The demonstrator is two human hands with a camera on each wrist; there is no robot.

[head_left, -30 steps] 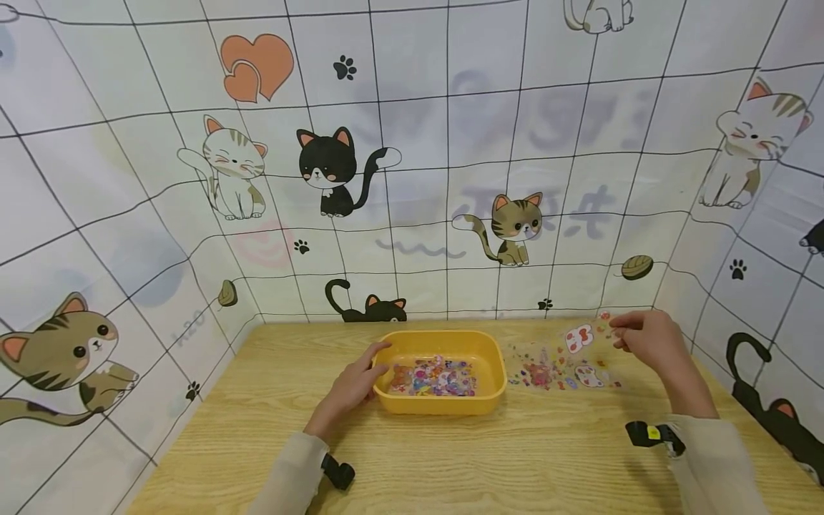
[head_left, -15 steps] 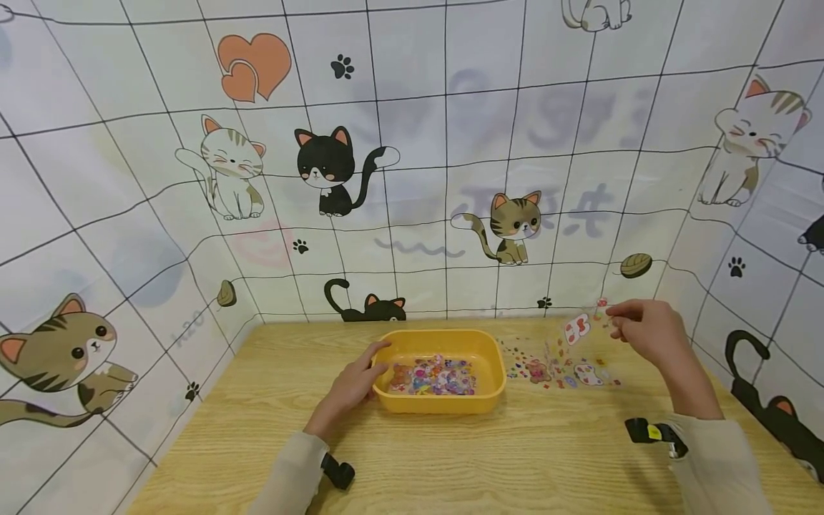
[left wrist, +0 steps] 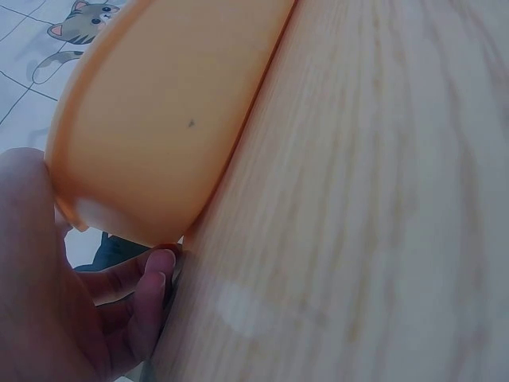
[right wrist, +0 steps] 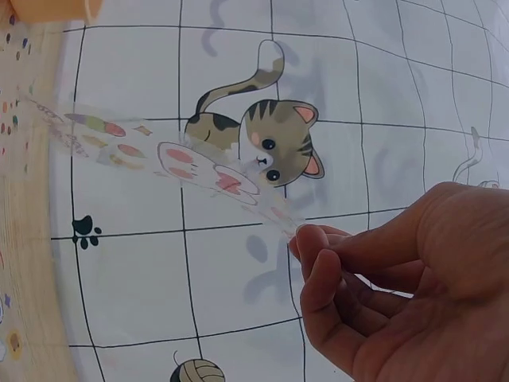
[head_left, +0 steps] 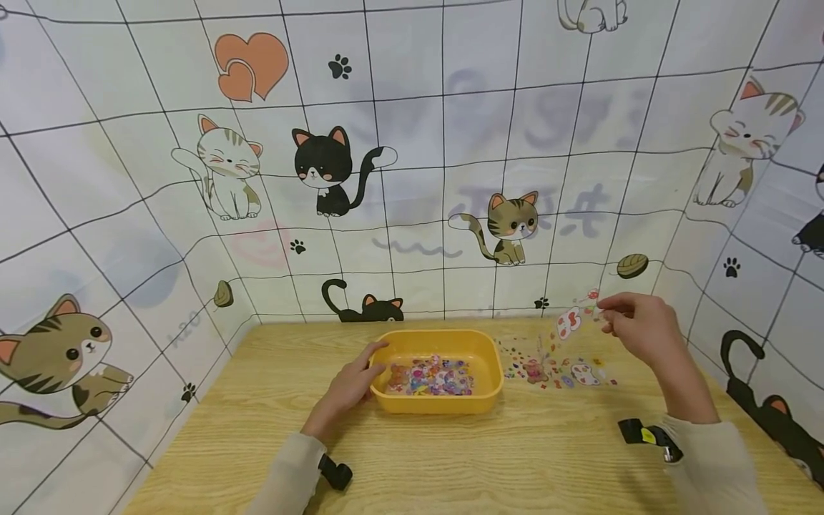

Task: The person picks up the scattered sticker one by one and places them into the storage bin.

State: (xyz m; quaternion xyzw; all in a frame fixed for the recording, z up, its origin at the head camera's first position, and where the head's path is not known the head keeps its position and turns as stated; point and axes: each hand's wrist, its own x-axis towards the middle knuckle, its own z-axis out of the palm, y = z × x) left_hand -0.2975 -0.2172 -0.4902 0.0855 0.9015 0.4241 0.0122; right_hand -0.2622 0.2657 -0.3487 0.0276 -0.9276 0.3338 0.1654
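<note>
My right hand [head_left: 644, 329] pinches the corner of a clear sticker sheet [head_left: 569, 324] between thumb and fingertips. In the right wrist view the see-through sticker sheet [right wrist: 211, 175] hangs away from the fingertips, printed with red-and-white and small coloured pictures. More stickers [head_left: 584, 373] lie on the table below it. My left hand [head_left: 347, 390] holds the left end of a yellow plastic basin [head_left: 438, 405], thumb at the rim. From the left wrist, the other fingers [left wrist: 151, 298] curl near the basin's underside. Inside the basin lies a colourful layer of stickers [head_left: 431, 379].
A light wood table [head_left: 489, 465] carries everything. Behind it and at both sides hangs a white gridded cloth [head_left: 418, 179] printed with cats. The basin stands left of the loose stickers, toward the table's back.
My right hand has lifted the sticker sheet up off the table and slightly left, so more of the sheet now hangs in the air. The left hand and the basin have stayed put.
</note>
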